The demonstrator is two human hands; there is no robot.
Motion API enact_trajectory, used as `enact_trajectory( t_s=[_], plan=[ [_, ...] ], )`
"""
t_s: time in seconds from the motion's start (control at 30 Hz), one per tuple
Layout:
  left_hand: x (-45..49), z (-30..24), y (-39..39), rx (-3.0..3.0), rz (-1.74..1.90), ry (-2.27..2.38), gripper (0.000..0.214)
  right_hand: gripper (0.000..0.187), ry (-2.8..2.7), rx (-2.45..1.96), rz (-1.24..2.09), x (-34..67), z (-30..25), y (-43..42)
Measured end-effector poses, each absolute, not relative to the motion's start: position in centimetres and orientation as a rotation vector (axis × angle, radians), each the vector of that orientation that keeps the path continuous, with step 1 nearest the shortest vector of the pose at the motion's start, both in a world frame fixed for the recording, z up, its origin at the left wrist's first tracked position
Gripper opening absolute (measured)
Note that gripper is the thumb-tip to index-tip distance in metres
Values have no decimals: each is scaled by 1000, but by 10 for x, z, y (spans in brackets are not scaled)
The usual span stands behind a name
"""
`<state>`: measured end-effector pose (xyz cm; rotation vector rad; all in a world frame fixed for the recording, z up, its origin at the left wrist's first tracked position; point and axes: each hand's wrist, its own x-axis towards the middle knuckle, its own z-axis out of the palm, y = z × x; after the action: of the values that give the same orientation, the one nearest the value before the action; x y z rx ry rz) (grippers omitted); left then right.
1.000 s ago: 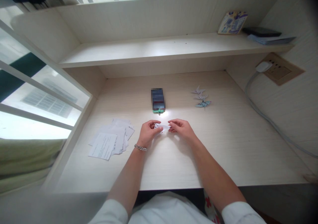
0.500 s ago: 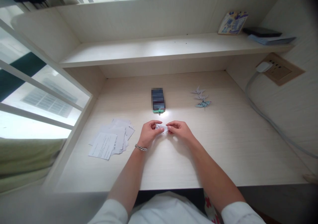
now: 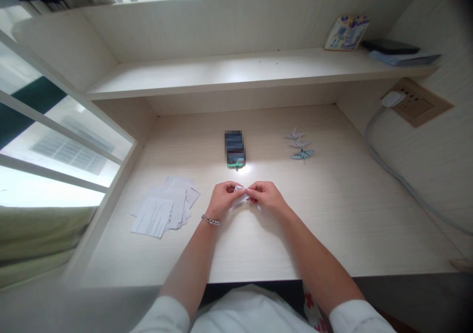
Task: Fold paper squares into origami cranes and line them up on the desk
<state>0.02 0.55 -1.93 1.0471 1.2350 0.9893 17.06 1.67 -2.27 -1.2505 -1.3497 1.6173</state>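
A small folded piece of white paper (image 3: pixel 240 200) is held just above the desk, between both hands. My left hand (image 3: pixel 223 198) pinches its left side, thumb on top; a metal chain bracelet (image 3: pixel 210 220) circles that wrist. My right hand (image 3: pixel 266 197) grips the paper's right end between thumb and fingers. The two thumbs nearly meet over it, and the fingers hide part of the folds. Beyond the hands lies a phone (image 3: pixel 235 147) with a green piece at its near end. Several folded paper cranes (image 3: pixel 302 154), two whitish and one bluish, sit to the right of the phone.
Loose printed paper sheets (image 3: pixel 162 210) lie in a pile at the left of the desk (image 3: pixel 332 224). A shelf (image 3: pixel 214 74) runs across the back, with a small box (image 3: pixel 346 32) on it. At right, a grey cable (image 3: pixel 391 170) hangs from a wall socket (image 3: pixel 417 102).
My hands have drawn slightly closer together, and the folded paper between them has turned to a steeper slant. My right thumb has moved toward the left thumb.
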Motion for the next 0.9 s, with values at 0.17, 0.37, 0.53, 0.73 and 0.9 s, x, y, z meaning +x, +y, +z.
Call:
enact_trajectory(
  t_s=[0.17, 0.37, 0.53, 0.73, 0.9],
  plan=[
    [1, -19, 6, 1048, 999, 1261, 31, 30, -1363, -1241, 1619, 170, -19, 17],
    [1, -17, 5, 1047, 1003, 1265, 29, 28, -1351, -1226, 1621, 171, -20, 17],
    [1, -17, 5, 1043, 1021, 1265, 27, 28, -1338, -1213, 1638, 171, -19, 17],
    [1, -20, 5, 987, 1055, 1244, 25, 29, -1323, -1191, 1659, 173, -19, 18],
    [0, -22, 5, 933, 1025, 1182, 28, 27, -1307, -1174, 1682, 174, -18, 19]
  ],
)
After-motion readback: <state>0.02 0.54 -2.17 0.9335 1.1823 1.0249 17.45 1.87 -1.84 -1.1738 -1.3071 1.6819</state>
